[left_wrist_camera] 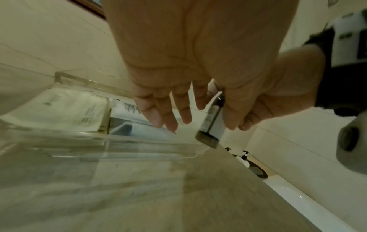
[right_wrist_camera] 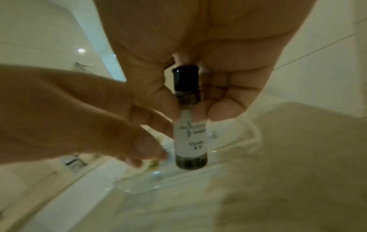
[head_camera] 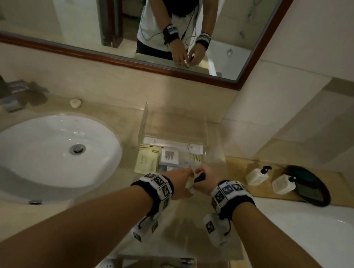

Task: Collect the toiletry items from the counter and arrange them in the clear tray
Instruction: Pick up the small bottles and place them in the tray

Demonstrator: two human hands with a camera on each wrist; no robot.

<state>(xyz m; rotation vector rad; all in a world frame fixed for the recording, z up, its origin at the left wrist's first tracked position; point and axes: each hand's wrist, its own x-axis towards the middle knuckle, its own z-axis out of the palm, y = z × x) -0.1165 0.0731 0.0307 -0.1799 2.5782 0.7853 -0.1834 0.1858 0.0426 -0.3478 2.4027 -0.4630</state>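
A small bottle (right_wrist_camera: 190,136) with a black cap and a white label hangs upright just above the front edge of the clear tray (head_camera: 144,119). My right hand (head_camera: 205,176) pinches it at the neck between thumb and fingers. My left hand (head_camera: 185,179) comes in from the left. Its thumb (left_wrist_camera: 228,113) and forefinger lie on either side of the label, with the other fingers (left_wrist_camera: 158,114) straight and spread. Several flat toiletry packets (head_camera: 147,161) lie inside the tray. The hands hide the tray's near right corner in the head view.
A white sink (head_camera: 48,154) fills the counter's left half, with a faucet (head_camera: 4,92) and a small soap (head_camera: 75,103) behind it. Two white pump bottles (head_camera: 257,176) stand on a dark round tray (head_camera: 315,191) to the right. A mirror runs along the wall.
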